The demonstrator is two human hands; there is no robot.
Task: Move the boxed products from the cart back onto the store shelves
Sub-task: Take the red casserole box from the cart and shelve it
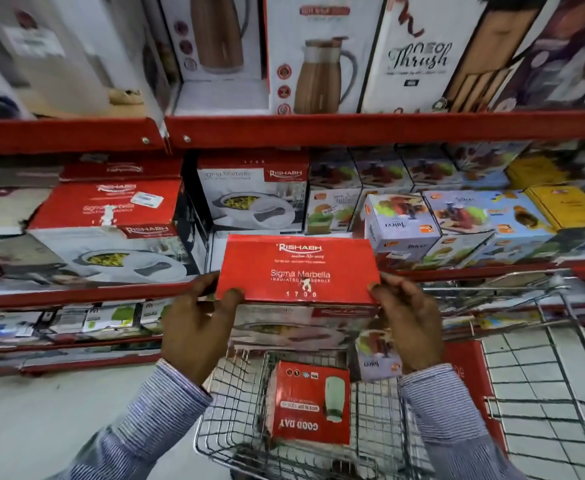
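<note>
I hold a red-topped Rishabh casserole box (298, 268) between both hands, above the wire cart (235, 420) and level with the middle shelf's front edge. My left hand (194, 327) grips its left side and my right hand (408, 320) grips its right side. Down in the cart lie a red Good Day bottle box (310, 403) and a small juicer box (376, 355), partly hidden by my right hand. The middle shelf (111, 294) carries matching casserole boxes: one at the left (107, 233) and one standing behind the held box (253, 192).
Juicer boxes (402, 220) fill the middle shelf to the right. Jug boxes (318, 53) stand on the upper shelf (353, 128). A lower shelf at the left holds small boxes (104, 318). Tiled floor shows to the right of the cart.
</note>
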